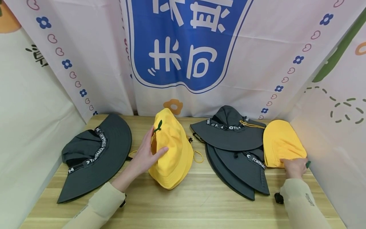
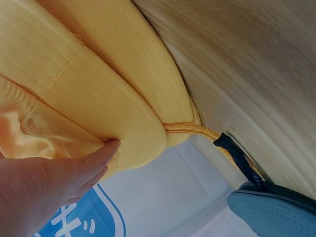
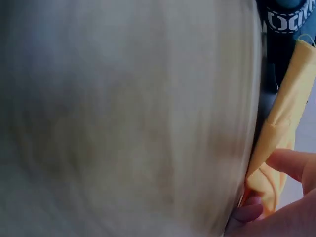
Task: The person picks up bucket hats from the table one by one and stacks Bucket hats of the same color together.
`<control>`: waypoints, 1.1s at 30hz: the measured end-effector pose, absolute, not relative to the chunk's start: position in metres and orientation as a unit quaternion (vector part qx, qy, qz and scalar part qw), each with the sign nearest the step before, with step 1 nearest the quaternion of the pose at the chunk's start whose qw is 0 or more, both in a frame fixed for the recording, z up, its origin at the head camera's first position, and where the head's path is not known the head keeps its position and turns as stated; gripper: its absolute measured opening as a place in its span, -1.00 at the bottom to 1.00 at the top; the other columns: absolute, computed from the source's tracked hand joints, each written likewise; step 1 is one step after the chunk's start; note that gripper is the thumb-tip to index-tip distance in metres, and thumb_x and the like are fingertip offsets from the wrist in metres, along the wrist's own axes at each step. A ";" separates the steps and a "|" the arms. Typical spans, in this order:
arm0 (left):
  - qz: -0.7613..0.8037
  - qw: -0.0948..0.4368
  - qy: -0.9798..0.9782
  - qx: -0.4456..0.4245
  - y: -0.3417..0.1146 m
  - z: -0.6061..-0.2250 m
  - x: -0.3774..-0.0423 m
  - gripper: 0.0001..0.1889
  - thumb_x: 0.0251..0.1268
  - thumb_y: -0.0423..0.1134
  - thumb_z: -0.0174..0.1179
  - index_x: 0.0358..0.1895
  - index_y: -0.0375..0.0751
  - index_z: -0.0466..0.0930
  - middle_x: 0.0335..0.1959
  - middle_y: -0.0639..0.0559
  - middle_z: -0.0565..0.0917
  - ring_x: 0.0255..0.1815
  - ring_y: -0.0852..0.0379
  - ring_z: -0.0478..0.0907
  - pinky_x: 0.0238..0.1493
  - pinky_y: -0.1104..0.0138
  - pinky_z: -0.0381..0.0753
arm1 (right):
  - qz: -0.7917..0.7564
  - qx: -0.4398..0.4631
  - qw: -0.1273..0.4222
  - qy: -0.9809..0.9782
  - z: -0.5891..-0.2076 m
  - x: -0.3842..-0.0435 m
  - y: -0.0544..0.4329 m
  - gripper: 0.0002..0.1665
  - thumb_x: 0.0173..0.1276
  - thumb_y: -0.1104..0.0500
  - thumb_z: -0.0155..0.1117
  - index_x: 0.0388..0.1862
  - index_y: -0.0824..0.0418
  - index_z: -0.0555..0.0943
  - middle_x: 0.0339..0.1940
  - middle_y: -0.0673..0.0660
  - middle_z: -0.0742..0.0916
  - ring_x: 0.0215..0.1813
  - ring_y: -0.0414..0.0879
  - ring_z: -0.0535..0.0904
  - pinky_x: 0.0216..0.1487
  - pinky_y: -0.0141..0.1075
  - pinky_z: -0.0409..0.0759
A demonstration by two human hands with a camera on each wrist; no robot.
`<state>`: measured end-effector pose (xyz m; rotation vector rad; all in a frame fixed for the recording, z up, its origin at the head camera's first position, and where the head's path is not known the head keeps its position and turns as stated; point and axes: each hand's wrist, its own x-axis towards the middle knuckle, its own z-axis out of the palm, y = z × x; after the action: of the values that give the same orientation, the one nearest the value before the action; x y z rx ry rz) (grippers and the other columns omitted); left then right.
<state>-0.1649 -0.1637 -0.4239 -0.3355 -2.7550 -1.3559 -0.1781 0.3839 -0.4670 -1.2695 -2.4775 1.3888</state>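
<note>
While the left hand (image 1: pixel 147 156) holds the middle hat (image 1: pixel 174 152) by its crown, with the thumb lying across the near face, the right hand (image 1: pixel 295 168) pinches the right hat (image 1: pixel 281 143) at its near right corner. Yellow and softly creased, the middle hat bears a green sprout (image 1: pixel 158 126), and its stitched brim shows in two layers; a thin cord (image 1: pixel 198 156) loops out on the table (image 1: pixel 206 203) beside it. It sits tilted between the table's left and right edges, just right of the left hand and touching it. Also yellow, the right hat looks flatter, rounded on top and nearly straight along its lower edge. It lies by the table's back right corner, mostly beyond the right hand, beside stacked dark hats (image 1: pixel 234 140). Toward the table's left edge lies another dark hat (image 1: pixel 117 152).
</note>
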 end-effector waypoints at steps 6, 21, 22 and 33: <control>-0.435 0.025 -0.894 -0.108 -0.163 -0.424 -0.165 0.07 0.32 0.25 0.21 0.64 0.08 -0.36 0.66 -0.12 -0.10 0.64 -0.19 -0.04 0.50 -0.28 0.09 | 0.482 -0.408 0.061 -0.773 -0.471 -0.181 0.387 -0.14 0.39 0.18 0.15 0.53 0.51 0.07 0.57 0.48 0.14 0.41 0.29 0.16 0.52 0.03 0.23; -0.432 0.022 -0.895 -0.109 -0.162 -0.424 -0.165 0.08 0.32 0.27 0.19 0.64 0.03 -0.37 0.65 -0.13 -0.10 0.64 -0.19 -0.04 0.50 -0.27 0.10 | 0.587 -0.335 0.173 -0.717 -0.424 -0.200 0.360 -0.41 0.62 0.00 -0.19 0.57 0.04 0.23 0.58 0.08 0.31 0.53 -0.17 0.26 0.56 -0.27 0.22; -0.431 0.022 -0.895 -0.109 -0.162 -0.424 -0.166 0.08 0.32 0.27 0.19 0.64 0.03 -0.37 0.66 -0.13 -0.10 0.64 -0.19 -0.04 0.50 -0.27 0.10 | 0.593 -0.331 0.187 -0.709 -0.421 -0.203 0.357 -0.42 0.62 0.02 -0.18 0.56 0.04 0.24 0.58 0.08 0.33 0.52 -0.17 0.28 0.56 -0.29 0.23; -0.432 0.023 -0.895 -0.110 -0.163 -0.425 -0.165 0.08 0.33 0.27 0.18 0.64 -0.03 -0.36 0.65 -0.14 -0.10 0.64 -0.18 -0.03 0.51 -0.26 0.10 | 0.559 -0.252 0.295 -0.732 -0.387 -0.209 0.319 -0.75 0.59 0.06 -0.03 0.10 0.08 0.50 -0.21 -0.27 0.51 -0.13 -0.43 0.47 0.03 -0.51 0.47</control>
<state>-0.1647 -0.1631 -0.4249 -0.3394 -2.7715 -1.3377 -0.2086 0.3190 -0.3868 -0.6704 -1.9491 1.4885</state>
